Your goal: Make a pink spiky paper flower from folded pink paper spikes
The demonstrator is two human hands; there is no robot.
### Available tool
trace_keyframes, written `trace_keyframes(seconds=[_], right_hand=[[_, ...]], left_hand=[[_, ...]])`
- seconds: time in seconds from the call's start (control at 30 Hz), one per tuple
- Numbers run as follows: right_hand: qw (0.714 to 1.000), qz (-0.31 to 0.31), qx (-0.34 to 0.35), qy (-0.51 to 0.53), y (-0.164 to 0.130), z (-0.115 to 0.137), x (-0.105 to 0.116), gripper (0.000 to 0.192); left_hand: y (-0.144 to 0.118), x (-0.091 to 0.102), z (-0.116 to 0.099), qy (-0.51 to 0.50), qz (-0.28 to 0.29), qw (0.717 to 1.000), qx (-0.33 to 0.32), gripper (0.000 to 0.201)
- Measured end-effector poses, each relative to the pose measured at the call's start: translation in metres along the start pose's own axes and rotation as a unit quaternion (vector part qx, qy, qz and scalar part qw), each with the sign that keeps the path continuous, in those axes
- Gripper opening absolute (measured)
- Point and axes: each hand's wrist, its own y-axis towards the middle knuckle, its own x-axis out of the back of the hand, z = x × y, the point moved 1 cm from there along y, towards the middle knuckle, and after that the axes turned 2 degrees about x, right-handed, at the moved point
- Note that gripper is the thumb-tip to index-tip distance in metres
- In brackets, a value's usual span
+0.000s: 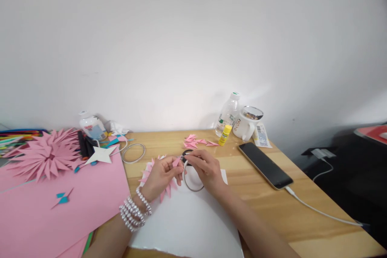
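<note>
Pink card sheets (45, 205) are spread at the desk's 9 o'clock, with a finished pink spiked paper flower (45, 155) laid on them, out of the working area. A white-capped jar (90, 125) at 10 o'clock stands closed; contents cannot be told. At centre, the left hand (161, 175) is closed in a pinch on a small pink folded paper point (176, 162), held above the white sheet (187, 221). The right hand (205, 169), fingers closed, grips a thin clear tape ring (190, 181) just beside that point. At 1 o'clock, a capped clear plastic bottle (228, 113), yellow glue stick (225, 134) and white lidded mug (248, 123) stand against the wall. A black phone (264, 165) lies at 2 o'clock.
</note>
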Motion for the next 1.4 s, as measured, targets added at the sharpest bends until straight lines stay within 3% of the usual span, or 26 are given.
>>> trace_keyframes(seconds=[0.23, 0.77, 0.87, 0.97, 1.1, 1.3, 1.4], right_hand=[[1.0, -0.01, 0.012, 0.0, -0.001, 0.001, -0.001, 0.023], [1.0, 0.011, -0.007, 0.017, -0.002, 0.0, -0.004, 0.019], [0.999, 0.02, -0.043, 0.015, -0.003, -0.002, -0.004, 0.017], [0.988, 0.035, -0.149, 0.021, -0.004, -0.009, -0.005, 0.016], [0.956, 0.053, -0.275, 0.09, -0.006, -0.018, -0.008, 0.021], [0.97, 0.017, -0.207, 0.122, 0.005, -0.003, -0.004, 0.01], [0.958, 0.06, -0.225, 0.168, 0.008, 0.007, -0.005, 0.018]], left_hand=[[-0.001, 0.001, 0.0, 0.004, -0.034, 0.999, 0.006, 0.012], [0.0, 0.001, -0.004, 0.014, 0.012, 1.0, 0.015, 0.01], [0.0, 0.001, -0.007, 0.019, -0.039, 0.999, -0.023, 0.014], [0.001, 0.004, -0.009, 0.011, -0.117, 0.99, -0.072, 0.014], [0.002, 0.01, -0.009, -0.047, -0.129, 0.988, -0.068, 0.018], [0.002, 0.007, -0.006, -0.102, -0.083, 0.99, -0.058, 0.02], [0.001, 0.003, -0.005, -0.087, -0.068, 0.993, -0.048, 0.021]])
